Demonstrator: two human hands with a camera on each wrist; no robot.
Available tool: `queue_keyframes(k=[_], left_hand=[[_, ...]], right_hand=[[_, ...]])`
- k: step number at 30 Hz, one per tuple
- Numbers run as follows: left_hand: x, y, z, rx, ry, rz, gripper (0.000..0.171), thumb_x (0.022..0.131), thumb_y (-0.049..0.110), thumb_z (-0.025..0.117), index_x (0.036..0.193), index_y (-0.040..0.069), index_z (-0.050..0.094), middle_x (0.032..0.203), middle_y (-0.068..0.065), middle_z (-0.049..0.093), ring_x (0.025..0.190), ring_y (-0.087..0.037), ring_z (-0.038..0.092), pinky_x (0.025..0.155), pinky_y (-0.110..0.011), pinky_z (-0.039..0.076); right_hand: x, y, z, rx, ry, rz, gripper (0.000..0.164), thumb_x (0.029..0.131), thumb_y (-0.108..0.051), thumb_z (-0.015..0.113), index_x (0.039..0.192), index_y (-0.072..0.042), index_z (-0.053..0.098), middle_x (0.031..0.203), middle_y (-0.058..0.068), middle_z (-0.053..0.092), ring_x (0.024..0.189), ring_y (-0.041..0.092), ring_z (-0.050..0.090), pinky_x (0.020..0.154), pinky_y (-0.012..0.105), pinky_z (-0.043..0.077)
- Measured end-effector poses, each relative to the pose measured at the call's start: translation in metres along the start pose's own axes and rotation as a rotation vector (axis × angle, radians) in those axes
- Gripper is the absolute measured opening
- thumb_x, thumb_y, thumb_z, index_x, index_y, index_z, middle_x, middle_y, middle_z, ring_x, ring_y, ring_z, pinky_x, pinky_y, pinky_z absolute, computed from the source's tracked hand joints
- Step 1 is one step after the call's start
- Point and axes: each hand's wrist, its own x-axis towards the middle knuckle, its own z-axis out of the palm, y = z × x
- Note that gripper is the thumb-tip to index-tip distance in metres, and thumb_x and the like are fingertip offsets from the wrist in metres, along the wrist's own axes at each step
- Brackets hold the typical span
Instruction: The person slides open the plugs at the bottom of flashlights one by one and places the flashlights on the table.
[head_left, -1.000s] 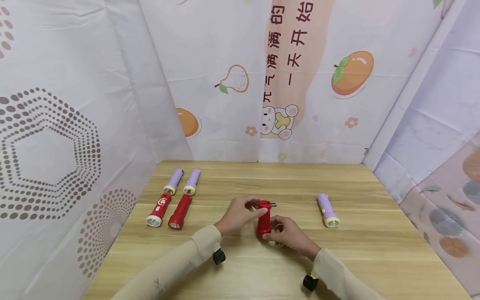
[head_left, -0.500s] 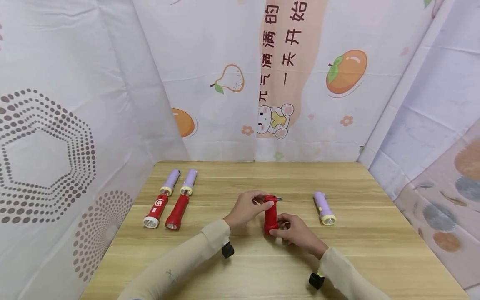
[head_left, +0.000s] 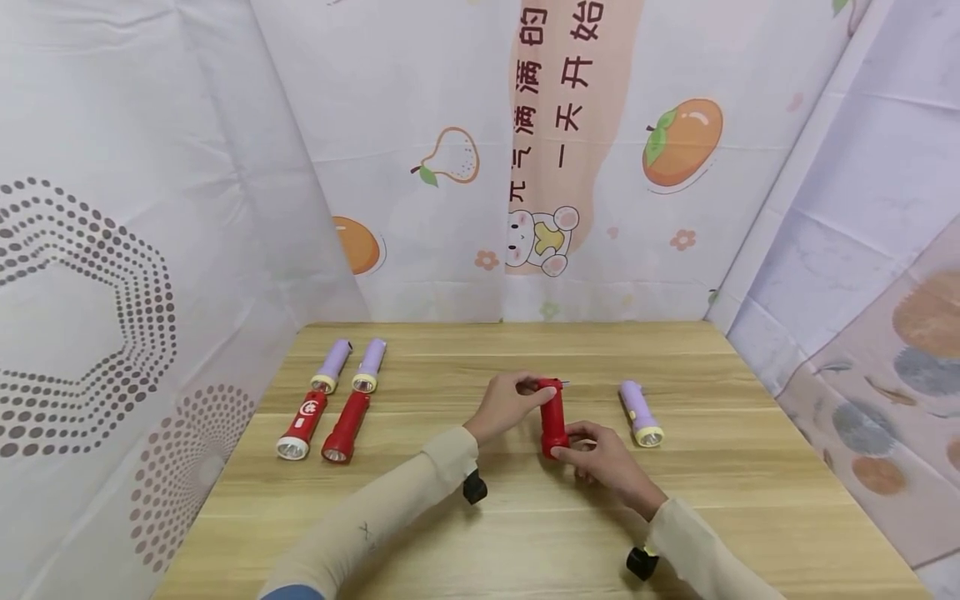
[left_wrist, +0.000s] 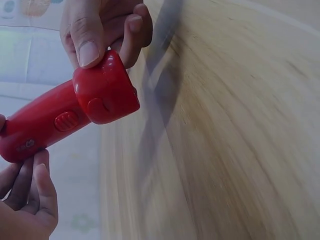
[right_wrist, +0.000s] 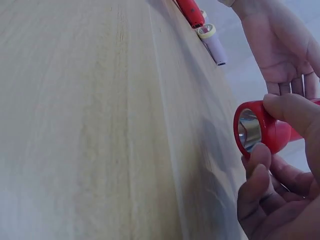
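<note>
Red and shiny, a tube-shaped plastic torch (head_left: 552, 418) is held up over the middle of the light brown wooden worktop (head_left: 532, 537). It is almost straight up, with its wide lamp end at the bottom and a thin metal pin (head_left: 566, 382) sticking out near the top. The left hand (head_left: 510, 406) pinches the top end between thumb and fingers. The right hand (head_left: 606, 460) has its thumb and fingers round the wide lamp end. Between the right hand and the right edge lies a round purple torch with a yellow rim (head_left: 641, 414). Near the far left corner, two more purple torches (head_left: 370, 365) lie side by side. In front of them, by the left edge, lie a red torch with a white rim (head_left: 303, 425) and a plain red torch (head_left: 347, 427). White cloth with fruit pictures (head_left: 390, 200) hangs behind the far edge.
</note>
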Motion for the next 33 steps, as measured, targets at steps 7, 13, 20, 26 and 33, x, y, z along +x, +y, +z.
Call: queue_keyframes(k=[7, 13, 20, 26, 33], left_hand=[[0.013, 0.002, 0.014, -0.006, 0.014, -0.015, 0.034, 0.093, 0.040, 0.077, 0.114, 0.014, 0.076, 0.098, 0.008, 0.073, 0.088, -0.010, 0.067, 0.079, -0.028, 0.057], [0.019, -0.003, 0.024, -0.012, 0.011, -0.042, 0.034, 0.093, 0.039, 0.077, 0.115, 0.013, 0.076, 0.097, 0.009, 0.073, 0.088, -0.010, 0.067, 0.080, -0.029, 0.057], [0.024, -0.006, 0.033, -0.059, -0.026, -0.068, 0.032, 0.094, 0.039, 0.077, 0.115, 0.015, 0.076, 0.097, 0.009, 0.074, 0.087, -0.009, 0.069, 0.081, -0.031, 0.057], [0.030, -0.010, 0.039, -0.092, -0.039, -0.094, 0.029, 0.094, 0.037, 0.077, 0.115, 0.017, 0.077, 0.097, 0.009, 0.074, 0.087, -0.009, 0.070, 0.082, -0.032, 0.057], [0.036, -0.011, 0.047, -0.106, -0.036, -0.117, 0.029, 0.095, 0.037, 0.076, 0.113, 0.014, 0.077, 0.095, 0.007, 0.075, 0.085, -0.010, 0.071, 0.082, -0.036, 0.058]], right_hand=[[-0.003, 0.000, -0.009, 0.011, 0.059, -0.009, 0.052, 0.091, -0.025, 0.081, 0.126, 0.006, 0.059, 0.092, 0.013, 0.070, 0.062, 0.021, 0.058, 0.055, 0.030, 0.050], [-0.005, 0.003, -0.013, 0.011, 0.091, 0.026, 0.049, 0.092, -0.024, 0.081, 0.126, 0.005, 0.060, 0.099, 0.012, 0.069, 0.062, 0.021, 0.057, 0.054, 0.029, 0.049], [-0.007, 0.007, -0.017, -0.017, 0.142, 0.034, 0.045, 0.090, -0.023, 0.082, 0.121, 0.006, 0.064, 0.092, 0.011, 0.069, 0.062, 0.020, 0.057, 0.053, 0.028, 0.049], [-0.009, 0.009, -0.020, -0.040, 0.158, 0.046, 0.042, 0.092, -0.024, 0.081, 0.119, 0.004, 0.065, 0.089, 0.009, 0.068, 0.060, 0.019, 0.055, 0.052, 0.028, 0.047], [-0.012, 0.011, -0.023, -0.044, 0.191, 0.077, 0.045, 0.092, -0.026, 0.080, 0.122, 0.004, 0.064, 0.091, 0.009, 0.068, 0.060, 0.018, 0.055, 0.051, 0.028, 0.047]])
